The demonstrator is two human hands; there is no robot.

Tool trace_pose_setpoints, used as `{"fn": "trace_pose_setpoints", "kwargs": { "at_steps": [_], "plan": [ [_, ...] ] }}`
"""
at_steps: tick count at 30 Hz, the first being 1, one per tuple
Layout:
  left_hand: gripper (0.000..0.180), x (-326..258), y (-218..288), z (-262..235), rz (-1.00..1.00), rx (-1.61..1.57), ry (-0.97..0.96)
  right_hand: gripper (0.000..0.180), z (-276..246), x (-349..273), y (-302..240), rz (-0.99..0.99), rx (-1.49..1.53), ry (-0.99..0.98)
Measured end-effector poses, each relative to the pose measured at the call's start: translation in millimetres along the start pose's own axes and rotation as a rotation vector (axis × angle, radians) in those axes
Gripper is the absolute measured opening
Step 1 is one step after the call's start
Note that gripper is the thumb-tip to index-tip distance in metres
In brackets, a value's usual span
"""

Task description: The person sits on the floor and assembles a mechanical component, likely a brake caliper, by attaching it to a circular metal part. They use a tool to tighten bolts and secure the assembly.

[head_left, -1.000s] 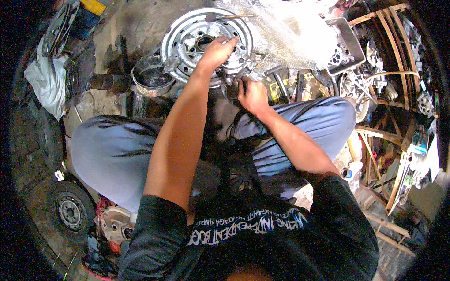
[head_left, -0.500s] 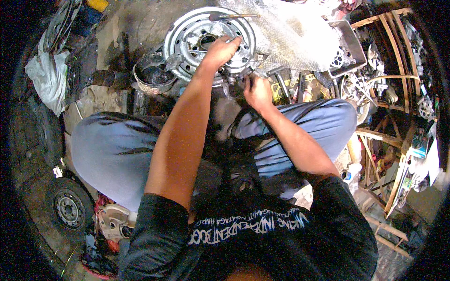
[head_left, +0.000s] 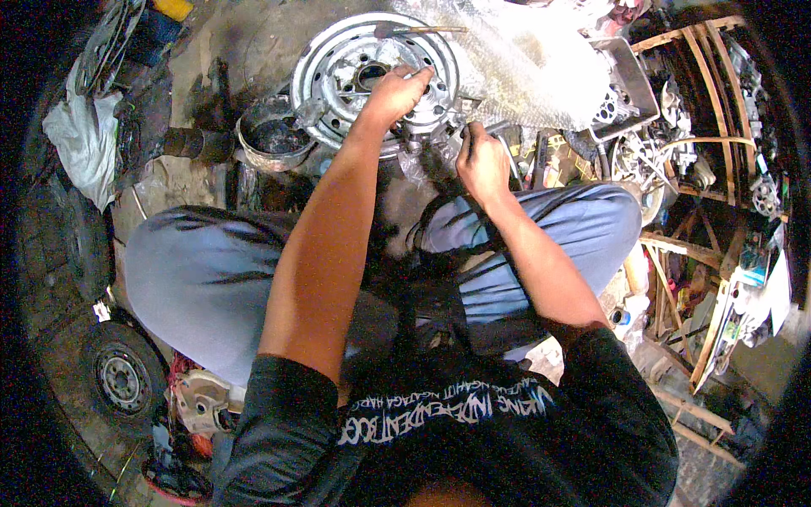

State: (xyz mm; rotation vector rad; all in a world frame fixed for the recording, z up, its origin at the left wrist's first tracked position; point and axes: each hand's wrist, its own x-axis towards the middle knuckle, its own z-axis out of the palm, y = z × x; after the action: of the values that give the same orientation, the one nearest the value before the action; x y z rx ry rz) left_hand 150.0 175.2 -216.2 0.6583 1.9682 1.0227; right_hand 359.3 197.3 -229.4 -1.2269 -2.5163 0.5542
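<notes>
A silver-painted steel wheel rim (head_left: 314,80) lies flat in front of me, with several round holes about its hub. My left hand (head_left: 397,97) is over the rim's right half, fingers curled; whatever they hold is hidden beneath them. Just right of the rim's near edge, my right hand (head_left: 484,165) is closed, thumb on top, and its contents do not show. Small metal parts (head_left: 422,128) sit between the two hands. Across the far edge of the rim rests a paintbrush (head_left: 422,30) with a wooden handle.
Left of the rim stands a round tub (head_left: 277,148) with dark contents. Bubble wrap (head_left: 528,63) spreads to its right, beside a metal tray (head_left: 634,110) of parts. Wooden racks (head_left: 718,93) line the right side. A tyred wheel (head_left: 125,378) lies at lower left.
My right hand has moved right and slightly nearer me, away from the rim's near edge. The left hand stays at the same spot on the rim.
</notes>
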Motion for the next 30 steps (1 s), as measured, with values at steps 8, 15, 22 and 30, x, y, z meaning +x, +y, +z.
{"fn": "trace_pose_setpoints", "kwargs": {
  "at_steps": [8, 15, 22, 30],
  "plan": [
    [0.080, 20.9, -16.7, 1.1, 0.065, 0.044, -0.024, 0.028, 6.7, -5.5, 2.3, 0.016, -0.082, -0.130],
    [0.080, 8.8, -8.1, 0.3, 0.096, 0.088, 0.023, 0.021, -6.0, -2.5, -8.6, 0.060, 0.028, -0.101],
    [0.088, 1.4, -3.9, -7.5, 0.023, -0.024, -0.037, 0.021, -30.4, 3.3, -40.2, 0.041, 0.147, -0.003],
    [0.105, 0.1, 6.9, -16.0, 0.061, 0.057, -0.128, 0.017, -19.8, 1.4, -61.0, -0.026, 0.167, -0.003]
  ]
}}
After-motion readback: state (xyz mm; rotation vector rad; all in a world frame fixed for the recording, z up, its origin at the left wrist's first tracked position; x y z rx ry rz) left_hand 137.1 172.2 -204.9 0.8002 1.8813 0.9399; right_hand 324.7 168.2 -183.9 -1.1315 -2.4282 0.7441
